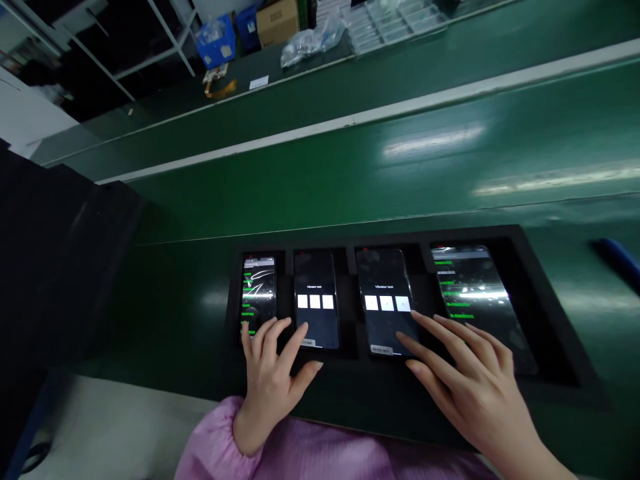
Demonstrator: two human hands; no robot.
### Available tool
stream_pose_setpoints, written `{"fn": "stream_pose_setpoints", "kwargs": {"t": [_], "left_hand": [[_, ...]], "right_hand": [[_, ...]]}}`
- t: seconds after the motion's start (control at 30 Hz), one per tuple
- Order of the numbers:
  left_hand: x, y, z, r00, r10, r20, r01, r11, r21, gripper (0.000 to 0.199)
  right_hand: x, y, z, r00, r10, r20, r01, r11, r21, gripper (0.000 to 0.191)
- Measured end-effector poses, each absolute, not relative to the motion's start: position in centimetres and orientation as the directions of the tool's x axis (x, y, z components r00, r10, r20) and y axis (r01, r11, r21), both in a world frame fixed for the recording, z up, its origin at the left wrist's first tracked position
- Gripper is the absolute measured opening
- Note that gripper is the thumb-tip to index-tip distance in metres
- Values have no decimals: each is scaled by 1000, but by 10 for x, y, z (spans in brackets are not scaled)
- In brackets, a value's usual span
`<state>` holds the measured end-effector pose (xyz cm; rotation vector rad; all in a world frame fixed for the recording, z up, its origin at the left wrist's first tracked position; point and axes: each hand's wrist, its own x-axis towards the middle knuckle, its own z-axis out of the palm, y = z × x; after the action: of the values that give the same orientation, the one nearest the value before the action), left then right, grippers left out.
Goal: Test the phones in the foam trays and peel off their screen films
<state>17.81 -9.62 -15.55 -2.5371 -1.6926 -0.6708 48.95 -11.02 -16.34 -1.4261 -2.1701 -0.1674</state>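
Observation:
Several smartphones lie face up in the slots of a black foam tray (380,238). The leftmost phone (259,287) shows green text lines. Beside it, a phone (316,267) reads "Vibrator test" above three white squares, and so does the third phone (383,267). The rightmost phone (475,280) lists green text. My left hand (275,377) is spread over the lower ends of the two left phones, its index fingertip at the second one. With fingers apart, my right hand (473,373) hovers at or touches the third phone's screen and partly covers the rightmost phone.
The tray sits on a green worktop (250,193). At the left stands a large dark object (60,267); a blue object (620,260) lies at the right edge. Along the back are a blue bin (216,43), a cardboard box (277,23), plastic bags (313,43) and clear trays (395,23).

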Motion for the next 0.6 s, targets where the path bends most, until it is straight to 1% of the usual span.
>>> {"fn": "stream_pose_setpoints", "kwargs": {"t": [0.07,0.2,0.27,0.33,0.47,0.6], "left_hand": [[178,-98,-156,334,872,357,883,-422,207,39],[177,-97,-157,393,872,292,899,-431,76,46],[177,-96,-158,406,871,277,902,-431,31,49],[177,-96,-159,413,870,271,902,-432,14,51],[176,-96,-160,414,874,256,902,-431,14,53],[176,-96,-160,420,868,264,899,-438,10,52]], "right_hand": [[489,-110,-163,-316,808,498,880,445,-165,23],[488,-110,-163,-302,817,491,883,434,-179,21],[488,-110,-163,-285,828,484,887,419,-195,21],[487,-110,-163,-276,831,484,887,414,-205,21],[487,-109,-162,-300,818,490,884,432,-179,20],[487,-109,-161,-284,823,492,887,420,-191,21]]}}
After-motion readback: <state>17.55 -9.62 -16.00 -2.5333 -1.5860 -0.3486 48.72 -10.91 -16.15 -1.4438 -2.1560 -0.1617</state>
